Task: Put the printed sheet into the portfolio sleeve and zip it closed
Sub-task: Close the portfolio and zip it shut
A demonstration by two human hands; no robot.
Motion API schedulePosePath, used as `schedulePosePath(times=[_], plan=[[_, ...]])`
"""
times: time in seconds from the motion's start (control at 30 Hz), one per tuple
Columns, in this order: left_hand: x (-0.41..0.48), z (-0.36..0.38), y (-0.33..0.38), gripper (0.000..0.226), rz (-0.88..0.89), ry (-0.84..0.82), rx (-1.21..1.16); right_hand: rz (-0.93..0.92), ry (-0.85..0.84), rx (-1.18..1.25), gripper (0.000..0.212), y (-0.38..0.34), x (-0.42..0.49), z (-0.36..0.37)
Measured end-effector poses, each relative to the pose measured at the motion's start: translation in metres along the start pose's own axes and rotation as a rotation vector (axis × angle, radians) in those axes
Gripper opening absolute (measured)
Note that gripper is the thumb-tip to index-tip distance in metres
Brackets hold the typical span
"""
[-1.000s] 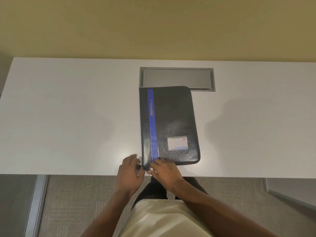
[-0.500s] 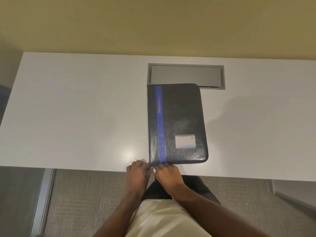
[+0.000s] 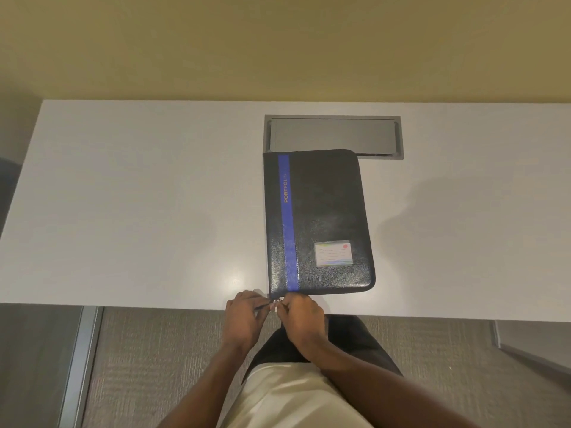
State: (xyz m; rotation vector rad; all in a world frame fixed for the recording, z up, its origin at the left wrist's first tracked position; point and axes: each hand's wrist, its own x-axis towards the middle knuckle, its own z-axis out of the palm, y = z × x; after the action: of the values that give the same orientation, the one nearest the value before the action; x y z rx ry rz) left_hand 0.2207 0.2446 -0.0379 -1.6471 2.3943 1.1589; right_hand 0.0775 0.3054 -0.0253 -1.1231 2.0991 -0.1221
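Black portfolio [image 3: 321, 220] lay flat and closed on the white desk [image 3: 139, 196], long side running away from the person, near short edge close to the desk's front edge. Blue stripe [image 3: 287, 223] ran along its left side with "PORTFOL" lettering; a label card [image 3: 333, 254] sat at the near right of the cover. The far edge overlapped the front rim of a grey cable hatch [image 3: 332, 134] set in the desk.

Both hands met at the portfolio's near left corner. Right hand [image 3: 304, 319] had its fingers curled tight, tips pinching the small shiny zipper pull [image 3: 276, 301]. Left hand [image 3: 244, 319] had its fingers curled narrow, pinching the portfolio's edge at that corner just beside the pull; the exact grip was too small to tell. Hands were nearly touching. Grey carpet [image 3: 139, 366] showed below the desk edge, yellow wall [image 3: 278, 41] behind.
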Motion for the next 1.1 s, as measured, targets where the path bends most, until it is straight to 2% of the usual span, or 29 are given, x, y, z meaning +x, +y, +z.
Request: schedulePosePath(times=[0.23, 0.4, 0.53, 1.1], plan=[[0.003, 0.0, -0.005, 0.013, 0.018, -0.003, 0.177, 0.052, 0.053, -0.061, 0.034, -0.006, 0.001, 0.011], [0.004, 0.0, -0.005, 0.012, 0.057, -0.018, 0.231, 0.105, 0.056, -0.077, 0.029, -0.003, 0.003, 0.01], [0.005, -0.002, -0.001, 0.012, 0.041, 0.003, 0.258, 0.079, 0.035, -0.142, 0.028, 0.006, 0.005, 0.004], [0.013, -0.011, -0.009, 0.009, 0.055, -0.001, 0.357, 0.129, 0.152, -0.304, 0.023, 0.133, -0.005, -0.063]])
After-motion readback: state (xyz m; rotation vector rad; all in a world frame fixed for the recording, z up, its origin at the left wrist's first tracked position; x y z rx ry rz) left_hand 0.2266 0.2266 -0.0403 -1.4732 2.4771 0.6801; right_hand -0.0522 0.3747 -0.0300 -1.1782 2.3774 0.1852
